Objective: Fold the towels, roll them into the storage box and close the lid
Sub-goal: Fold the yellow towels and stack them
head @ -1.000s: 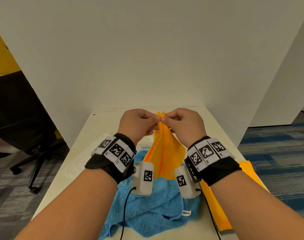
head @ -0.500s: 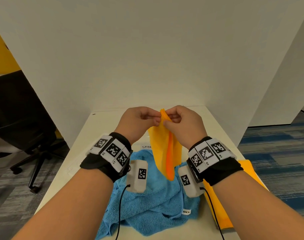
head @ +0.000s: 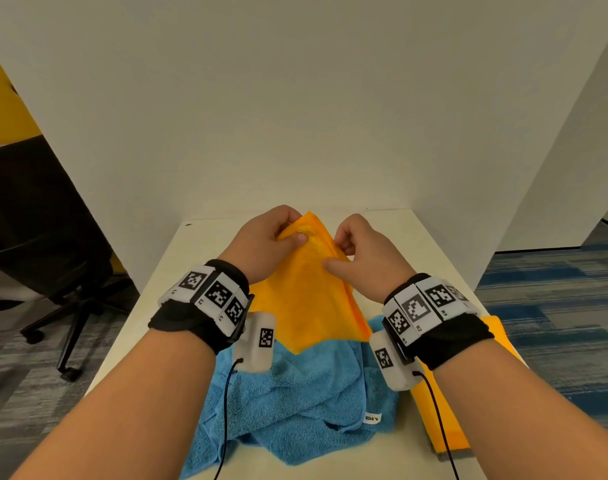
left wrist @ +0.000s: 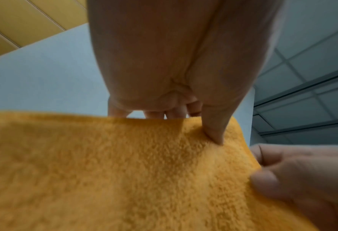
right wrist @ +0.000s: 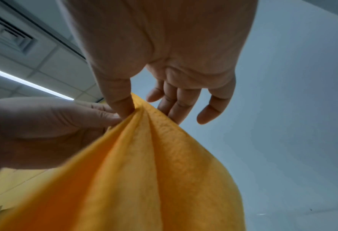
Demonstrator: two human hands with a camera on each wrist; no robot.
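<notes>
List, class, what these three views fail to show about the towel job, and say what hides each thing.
1. Storage box and lid: in no view.
2. Blue towel: head view, far part covered by the held orange towel; wrist cameras miss it.
3. Second orange towel: head view, mostly behind the right hand's forearm.
4. Left hand fingertips: left wrist view, hidden behind the held towel's edge.
5. Towel label: too small to read.
</notes>
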